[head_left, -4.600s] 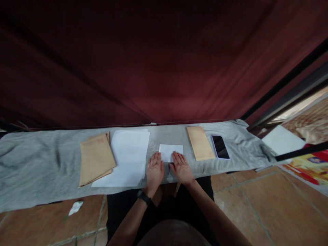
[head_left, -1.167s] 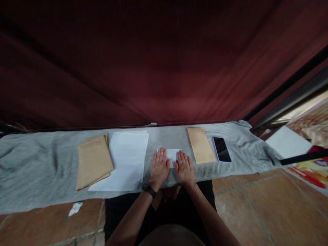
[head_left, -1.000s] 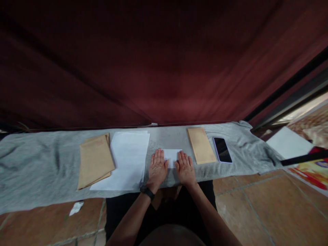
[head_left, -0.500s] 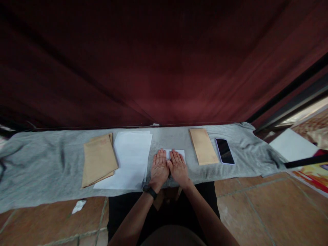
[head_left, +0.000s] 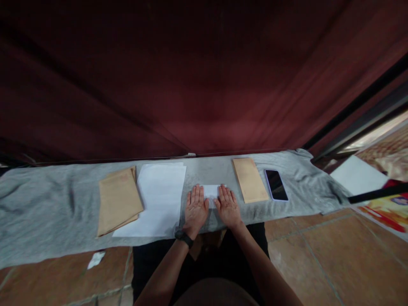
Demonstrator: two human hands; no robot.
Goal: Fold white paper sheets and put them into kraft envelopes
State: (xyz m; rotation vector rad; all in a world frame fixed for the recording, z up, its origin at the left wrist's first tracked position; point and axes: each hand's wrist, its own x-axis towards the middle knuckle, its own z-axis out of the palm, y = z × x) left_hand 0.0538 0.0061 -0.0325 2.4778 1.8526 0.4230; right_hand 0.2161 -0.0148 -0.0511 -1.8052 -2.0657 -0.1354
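A small folded white paper lies flat on the grey cloth in front of me. My left hand rests palm down on its left end, fingers stretched forward. On the right end lies my right hand, also flat, with the thumb pointing inward. The middle of the paper shows between the two hands; its ends are covered by my fingers. Just left of my left hand are white sheets. A single brown envelope lies to the right of my right hand.
Several brown envelopes overlap the sheets' left side. A phone lies at the right. The grey cloth covers a narrow surface before a dark red curtain. A white scrap lies on the tiled floor.
My hands have slid apart along the folded paper, uncovering more of its middle. The whole view has shifted slightly; the envelopes, sheets and phone keep their places on the cloth.
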